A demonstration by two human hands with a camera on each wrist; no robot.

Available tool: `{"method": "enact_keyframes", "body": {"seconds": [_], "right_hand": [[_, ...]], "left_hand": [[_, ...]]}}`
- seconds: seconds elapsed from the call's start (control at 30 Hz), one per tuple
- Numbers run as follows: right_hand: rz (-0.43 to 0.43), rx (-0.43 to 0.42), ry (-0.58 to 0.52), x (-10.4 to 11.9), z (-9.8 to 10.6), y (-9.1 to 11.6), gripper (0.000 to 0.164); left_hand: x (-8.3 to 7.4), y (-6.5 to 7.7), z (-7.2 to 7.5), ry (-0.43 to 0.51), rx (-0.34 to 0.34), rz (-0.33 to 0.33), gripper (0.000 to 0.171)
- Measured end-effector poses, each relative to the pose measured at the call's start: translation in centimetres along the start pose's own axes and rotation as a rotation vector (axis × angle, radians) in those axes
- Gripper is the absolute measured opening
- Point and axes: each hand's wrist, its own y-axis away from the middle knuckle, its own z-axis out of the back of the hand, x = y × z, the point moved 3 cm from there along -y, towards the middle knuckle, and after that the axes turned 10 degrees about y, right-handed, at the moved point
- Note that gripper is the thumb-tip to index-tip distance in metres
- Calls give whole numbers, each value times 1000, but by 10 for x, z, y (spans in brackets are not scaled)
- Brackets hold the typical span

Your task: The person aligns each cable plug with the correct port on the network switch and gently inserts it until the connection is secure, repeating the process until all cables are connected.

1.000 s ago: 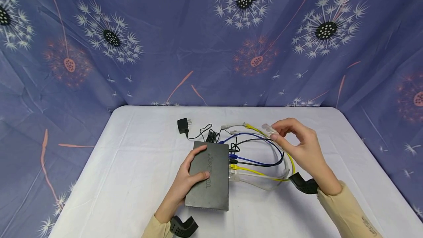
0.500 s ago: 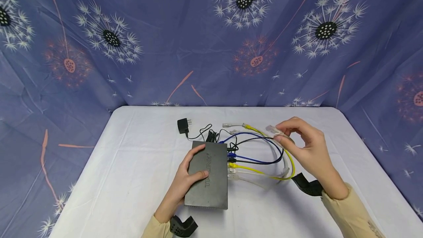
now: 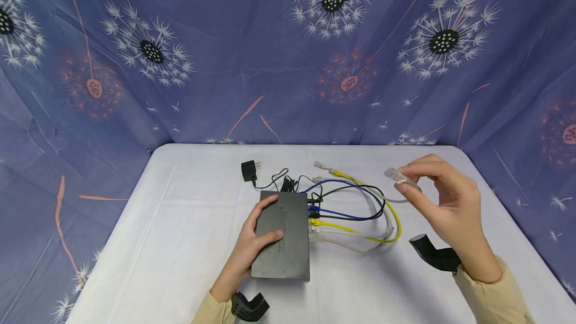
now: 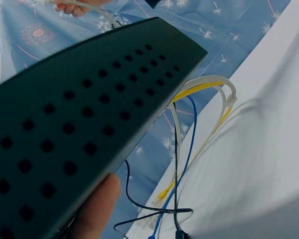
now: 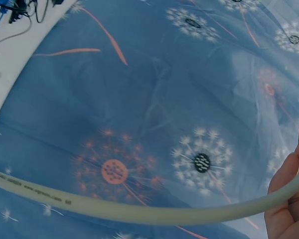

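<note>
My left hand (image 3: 249,246) grips a black network switch (image 3: 292,261) with raised TP-LINK lettering, thumb and a finger over its top. In the left wrist view, the switch's side wall (image 4: 70,128) shows rows of vent holes. Several network cables, including a blue one (image 3: 342,215) and a yellow one (image 3: 337,227), run from its right side. Off to the right, my right hand (image 3: 454,209) pinches the clear plug (image 3: 394,174) of a pale network cable between thumb and forefinger. Its pale cable (image 5: 139,214) arcs across the right wrist view to the hand (image 5: 289,199).
A black power adapter (image 3: 249,170) lies behind the switch, with its bundled black cord (image 3: 288,184) beside it. Loose plugs, one yellow (image 3: 334,172) and one clear (image 3: 321,164), lie at the back of the white-covered table (image 3: 180,214). A patterned blue curtain (image 3: 243,39) hangs behind.
My right hand has moved right with the pinched plug. A loose clear plug at the back has shifted right. The switch in my left hand has edged slightly left and away.
</note>
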Motion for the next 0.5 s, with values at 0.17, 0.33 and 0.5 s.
{"method": "enact_keyframes", "body": {"seconds": [0.17,0.33,0.5], "right_hand": [[6,-64,-61,10,7,-3,24],[22,-81,-111,17,14,-3,25],[20,-15,-85,21,10,-1,23]], "left_hand": [[0,0,0,-1,1,0,70],[-1,0,-1,9,-6,-4,70],[-3,0,-2,28,-11,-16,70]]}}
